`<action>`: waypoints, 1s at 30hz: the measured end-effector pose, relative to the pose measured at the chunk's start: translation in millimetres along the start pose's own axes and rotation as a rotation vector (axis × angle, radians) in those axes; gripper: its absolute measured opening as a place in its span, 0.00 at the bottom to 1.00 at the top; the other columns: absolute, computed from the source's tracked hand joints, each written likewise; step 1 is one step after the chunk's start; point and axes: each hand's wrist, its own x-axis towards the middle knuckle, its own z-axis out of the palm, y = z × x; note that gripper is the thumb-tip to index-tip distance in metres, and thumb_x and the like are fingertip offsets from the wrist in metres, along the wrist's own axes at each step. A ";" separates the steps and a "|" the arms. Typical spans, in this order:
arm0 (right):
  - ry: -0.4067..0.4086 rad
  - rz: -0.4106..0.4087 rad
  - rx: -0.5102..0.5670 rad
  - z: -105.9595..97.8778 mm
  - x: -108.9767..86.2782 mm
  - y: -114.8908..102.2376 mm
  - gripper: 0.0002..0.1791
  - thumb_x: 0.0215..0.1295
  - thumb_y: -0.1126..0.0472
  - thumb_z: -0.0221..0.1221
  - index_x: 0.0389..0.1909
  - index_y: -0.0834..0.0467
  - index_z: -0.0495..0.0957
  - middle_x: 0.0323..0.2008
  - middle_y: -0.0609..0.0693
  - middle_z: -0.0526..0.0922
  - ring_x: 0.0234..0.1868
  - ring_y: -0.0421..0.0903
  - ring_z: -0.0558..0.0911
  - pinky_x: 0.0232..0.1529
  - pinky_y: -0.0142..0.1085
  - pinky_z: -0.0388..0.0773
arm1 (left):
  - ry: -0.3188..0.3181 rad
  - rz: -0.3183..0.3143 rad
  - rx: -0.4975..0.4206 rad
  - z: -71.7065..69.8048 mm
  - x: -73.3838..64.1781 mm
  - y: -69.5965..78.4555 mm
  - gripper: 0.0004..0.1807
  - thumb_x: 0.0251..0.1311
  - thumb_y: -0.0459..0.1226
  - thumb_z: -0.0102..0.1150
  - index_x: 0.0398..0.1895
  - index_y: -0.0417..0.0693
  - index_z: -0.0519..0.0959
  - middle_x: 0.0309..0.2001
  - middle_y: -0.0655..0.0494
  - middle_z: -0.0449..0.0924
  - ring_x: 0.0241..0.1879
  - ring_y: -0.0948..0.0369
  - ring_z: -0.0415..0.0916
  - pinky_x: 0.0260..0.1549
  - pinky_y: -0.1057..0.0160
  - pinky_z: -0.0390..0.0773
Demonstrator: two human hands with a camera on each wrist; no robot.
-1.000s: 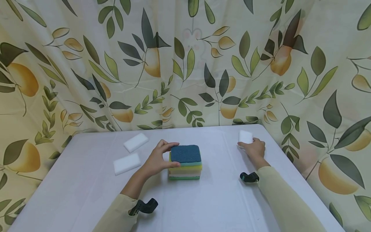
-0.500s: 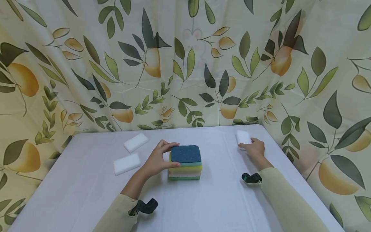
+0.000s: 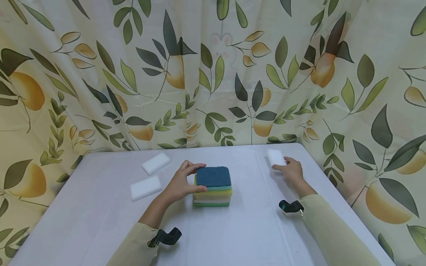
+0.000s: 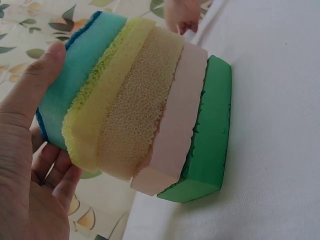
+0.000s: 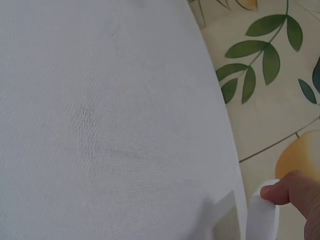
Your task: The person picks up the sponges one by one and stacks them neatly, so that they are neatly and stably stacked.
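A stack of sponges stands mid-table. On top lies a teal scrub sponge (image 3: 213,176) with a dark blue scouring face. Under it the left wrist view shows a yellow sponge (image 4: 107,95), a beige one (image 4: 137,102), a pale pink one (image 4: 175,117) and a green one (image 4: 207,132) at the bottom. My left hand (image 3: 181,183) grips the teal sponge from the left, thumb on the near side and fingers behind. At the back right, my right hand (image 3: 293,171) holds a white sponge (image 3: 275,157) by its near end; in the right wrist view the thumb (image 5: 282,190) presses its edge.
Two more white sponges, one farther back (image 3: 156,163) and one nearer (image 3: 145,187), lie flat left of my left hand. A white cloth covers the table (image 3: 249,229). Behind it hangs a leaf-and-fruit patterned curtain (image 3: 213,111).
My right hand has turned slightly, and the far end of the white sponge has swung to the left, so more of it shows. My left hand and the stack have stayed put.
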 end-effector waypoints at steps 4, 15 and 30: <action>-0.022 -0.013 -0.002 -0.9 -2.4 -5.4 0.45 0.62 0.57 0.63 0.74 0.68 0.52 0.69 0.72 0.59 0.66 0.65 0.64 0.66 0.58 0.63 | -0.001 0.004 0.003 0.3 -0.2 0.4 0.40 0.45 0.47 0.79 0.65 0.58 0.74 0.40 0.53 0.61 0.64 0.48 0.69 0.64 0.43 0.66; -0.078 -0.081 -0.012 -3.5 -15.5 -25.3 0.46 0.61 0.56 0.65 0.75 0.64 0.53 0.69 0.69 0.58 0.66 0.65 0.62 0.65 0.60 0.64 | 0.004 -0.002 -0.005 0.7 0.9 -1.3 0.40 0.45 0.46 0.79 0.65 0.58 0.74 0.40 0.51 0.62 0.63 0.49 0.69 0.64 0.42 0.66; -0.125 -0.218 -0.045 -7.0 -35.7 -45.4 0.44 0.60 0.57 0.65 0.74 0.66 0.55 0.66 0.70 0.59 0.64 0.65 0.63 0.62 0.58 0.67 | 0.002 -0.002 -0.004 0.8 1.3 -1.6 0.40 0.45 0.47 0.78 0.65 0.58 0.74 0.41 0.49 0.63 0.64 0.48 0.69 0.64 0.42 0.66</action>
